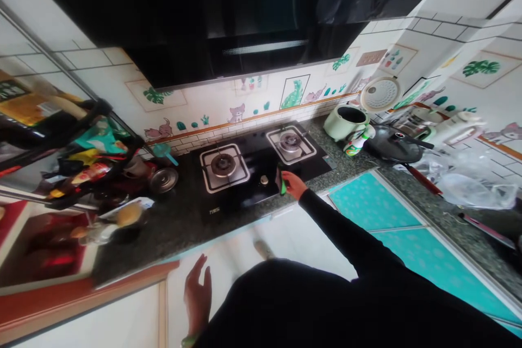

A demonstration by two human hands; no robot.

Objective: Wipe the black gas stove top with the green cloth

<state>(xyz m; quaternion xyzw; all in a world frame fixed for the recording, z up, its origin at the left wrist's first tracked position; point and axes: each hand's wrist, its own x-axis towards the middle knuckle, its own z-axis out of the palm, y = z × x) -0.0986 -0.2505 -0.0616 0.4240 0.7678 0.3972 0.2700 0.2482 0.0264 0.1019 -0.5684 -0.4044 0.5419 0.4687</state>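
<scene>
While your right hand [294,185] grips a small green scrubber [282,184] on the glossy black glass hob [253,171] at frame centre, your left hand [198,296] hangs open, fingers spread, at lower centre.

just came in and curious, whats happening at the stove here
A person stands at a black two-burner gas hob. Their right hand holds a small green-edged thing against the hob's glass near a knob. Their left hand hangs open and empty below the counter. Both burners are bare.
</scene>
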